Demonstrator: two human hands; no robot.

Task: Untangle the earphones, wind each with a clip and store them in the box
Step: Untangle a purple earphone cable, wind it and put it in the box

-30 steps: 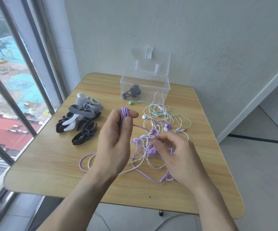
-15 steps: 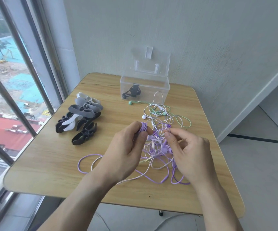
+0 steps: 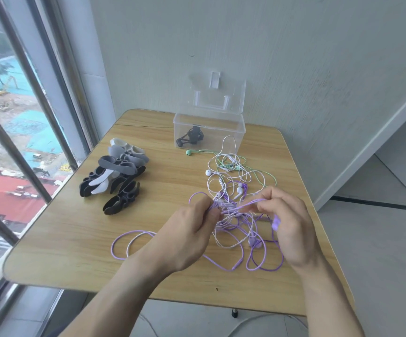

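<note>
Earphones (image 3: pixel 233 190) lie tangled on the table (image 3: pixel 75 239). The left hand (image 3: pixel 187 235) and right hand (image 3: pixel 291 224) each pinch purple cord (image 3: pixel 245 205) in a closed grip.

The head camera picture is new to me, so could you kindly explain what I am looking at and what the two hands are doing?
There is no machine here: a person wears a wide camera on the head, looking forward and down, so the two arms coming in from below are their own. The left hand pinches a bunch of purple cable, and the right hand pinches a strand of the same cable. On the wooden table lies a tangle of purple, white and green earphones. To the left sits a pile of black, grey and white clips. At the back stands a clear box with its lid up; one black earphone, already wound, lies inside.
</note>
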